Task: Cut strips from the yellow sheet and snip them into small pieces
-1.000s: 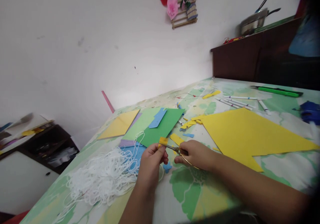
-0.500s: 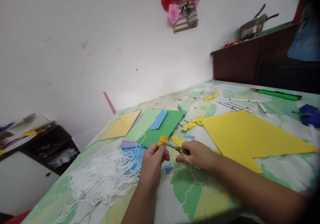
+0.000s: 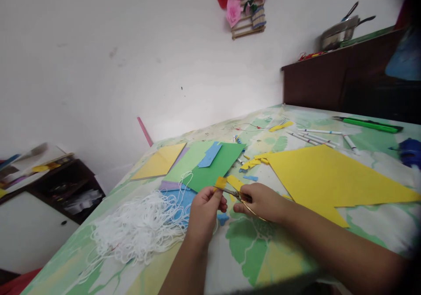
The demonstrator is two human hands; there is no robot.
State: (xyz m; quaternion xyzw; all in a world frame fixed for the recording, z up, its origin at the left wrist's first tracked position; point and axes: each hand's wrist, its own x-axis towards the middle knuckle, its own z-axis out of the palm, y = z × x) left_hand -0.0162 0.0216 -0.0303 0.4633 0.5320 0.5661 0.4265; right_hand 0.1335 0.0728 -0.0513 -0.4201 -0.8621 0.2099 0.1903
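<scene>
Pinched in my left hand [image 3: 208, 207] is a small yellow paper piece [image 3: 220, 182], sticking up above the thumb. My right hand [image 3: 261, 203] grips a pair of scissors [image 3: 233, 193] with gold-coloured handles. The blades point left and reach the paper just above my left fingertips; whether they are fully closed I cannot tell. A blue paper scrap [image 3: 222, 218] lies on the table just right of my left hand. Behind the scissors rests a yellow strip [image 3: 235, 183]. A large yellow sheet [image 3: 324, 174] spreads out beyond my right hand.
A tangled heap of white cord [image 3: 138, 229] lies left of my hands. Green sheets [image 3: 217, 168] and a yellow pad [image 3: 159, 161] sit behind it. Several markers [image 3: 312, 138], a green cutter knife [image 3: 370, 125] and a blue object [image 3: 410, 151] lie toward the right.
The yellow piece has turned slightly between my left fingers, showing a flatter face beside the blades. The view has shifted a little; both hands hold the same things.
</scene>
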